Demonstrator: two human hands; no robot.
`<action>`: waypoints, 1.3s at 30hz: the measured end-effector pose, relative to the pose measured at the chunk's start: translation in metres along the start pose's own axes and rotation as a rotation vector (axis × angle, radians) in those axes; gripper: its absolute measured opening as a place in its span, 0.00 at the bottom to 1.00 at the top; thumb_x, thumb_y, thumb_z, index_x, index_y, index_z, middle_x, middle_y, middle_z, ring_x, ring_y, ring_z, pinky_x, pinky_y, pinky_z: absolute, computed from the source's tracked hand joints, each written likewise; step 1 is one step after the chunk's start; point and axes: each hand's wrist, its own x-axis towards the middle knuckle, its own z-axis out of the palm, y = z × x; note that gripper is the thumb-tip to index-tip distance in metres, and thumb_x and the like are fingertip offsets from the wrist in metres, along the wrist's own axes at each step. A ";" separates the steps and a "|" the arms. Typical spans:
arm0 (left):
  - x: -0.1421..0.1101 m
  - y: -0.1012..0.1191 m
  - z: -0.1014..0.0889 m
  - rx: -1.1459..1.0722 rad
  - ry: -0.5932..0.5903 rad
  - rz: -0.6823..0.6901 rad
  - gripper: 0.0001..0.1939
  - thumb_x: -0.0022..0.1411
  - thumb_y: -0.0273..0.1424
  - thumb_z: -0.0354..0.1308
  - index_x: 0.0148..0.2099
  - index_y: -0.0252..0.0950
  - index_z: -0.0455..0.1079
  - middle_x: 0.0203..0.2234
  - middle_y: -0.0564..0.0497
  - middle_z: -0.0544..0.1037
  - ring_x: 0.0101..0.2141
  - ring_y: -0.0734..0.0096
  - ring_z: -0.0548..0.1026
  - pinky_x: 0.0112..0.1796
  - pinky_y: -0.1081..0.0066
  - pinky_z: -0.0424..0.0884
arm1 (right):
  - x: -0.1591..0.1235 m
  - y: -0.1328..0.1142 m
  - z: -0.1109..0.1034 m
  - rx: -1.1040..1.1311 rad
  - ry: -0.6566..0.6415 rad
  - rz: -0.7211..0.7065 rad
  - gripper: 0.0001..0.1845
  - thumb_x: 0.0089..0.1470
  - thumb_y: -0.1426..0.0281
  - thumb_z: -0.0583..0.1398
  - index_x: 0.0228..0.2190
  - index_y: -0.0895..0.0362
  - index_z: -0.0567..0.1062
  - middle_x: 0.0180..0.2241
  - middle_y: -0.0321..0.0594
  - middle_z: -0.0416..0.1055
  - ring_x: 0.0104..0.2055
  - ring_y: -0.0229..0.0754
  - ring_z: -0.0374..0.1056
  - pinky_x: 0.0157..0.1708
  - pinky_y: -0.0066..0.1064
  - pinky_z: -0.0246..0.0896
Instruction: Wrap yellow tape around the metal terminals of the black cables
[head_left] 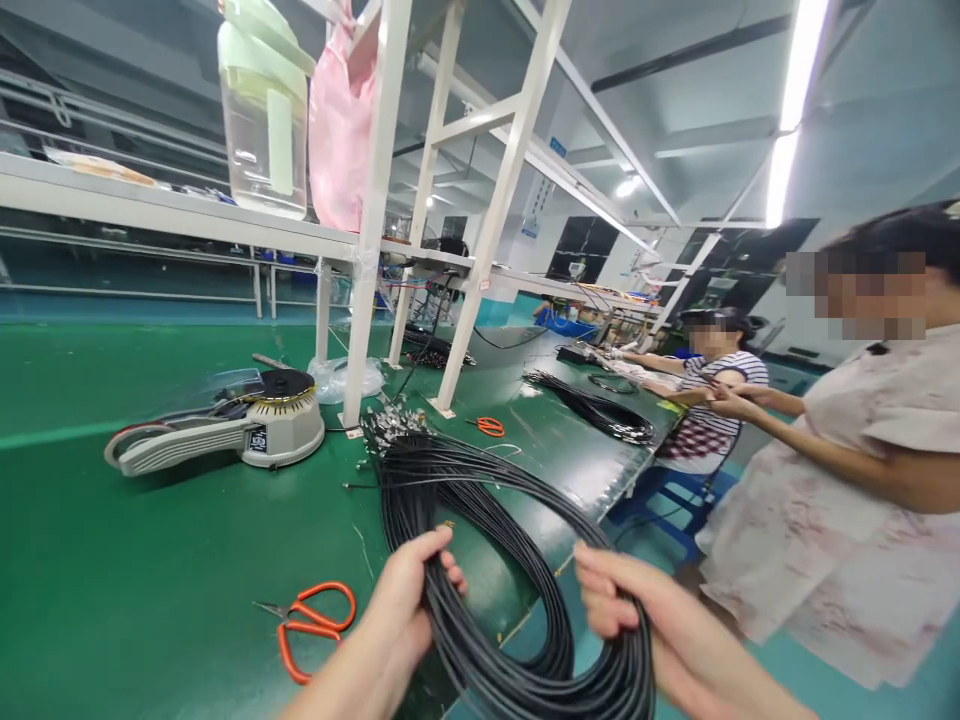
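A large bundle of black cables (517,690) loops over the front edge of the green table. My left hand (409,590) is closed around its left side, with the thumb over the strands. My right hand (619,605) grips the right side of the same loop. The metal connector ends (394,428) lie gathered on the table beyond my hands. Left of my left hand, partly behind the forearm, rests a pair of orange-handled scissors (311,615).
A tape dispenser (281,420) stands on the green table (187,560) at left. Farther back are orange scissors (490,427) and another cable bundle (592,405). White shelf posts (367,250) rise from the table. Two people are at right, the nearer one (840,480) standing close to the edge.
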 end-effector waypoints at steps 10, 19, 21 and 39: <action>-0.065 0.087 -0.049 0.597 -0.120 0.067 0.07 0.47 0.25 0.58 0.31 0.33 0.64 0.11 0.59 0.63 0.10 0.81 0.58 0.10 0.82 0.53 | 0.058 0.067 0.061 0.356 -0.167 0.170 0.14 0.43 0.66 0.66 0.29 0.64 0.72 0.26 0.40 0.72 0.18 0.26 0.61 0.15 0.15 0.56; -0.183 0.177 -0.073 1.179 -0.116 0.310 0.19 0.49 0.32 0.56 0.43 0.28 0.64 0.08 0.63 0.63 0.08 0.82 0.59 0.11 0.84 0.54 | 0.004 0.080 0.149 0.249 -0.296 -0.158 0.15 0.40 0.66 0.67 0.32 0.56 0.71 0.17 0.28 0.64 0.18 0.31 0.60 0.22 0.27 0.63; -0.217 0.201 -0.090 1.251 -0.054 0.416 0.23 0.53 0.31 0.51 0.49 0.23 0.60 0.09 0.65 0.63 0.09 0.86 0.60 0.14 0.86 0.53 | -0.005 0.085 0.176 0.267 -0.276 -0.168 0.17 0.38 0.64 0.68 0.31 0.56 0.70 0.21 0.30 0.68 0.23 0.35 0.65 0.27 0.31 0.66; -0.211 0.278 -0.357 1.621 0.590 0.073 0.22 0.46 0.35 0.57 0.44 0.33 0.61 0.09 0.59 0.65 0.11 0.66 0.68 0.12 0.75 0.62 | -0.020 0.296 0.378 0.108 -0.348 0.448 0.19 0.36 0.63 0.66 0.27 0.57 0.65 0.17 0.32 0.69 0.23 0.37 0.69 0.24 0.28 0.61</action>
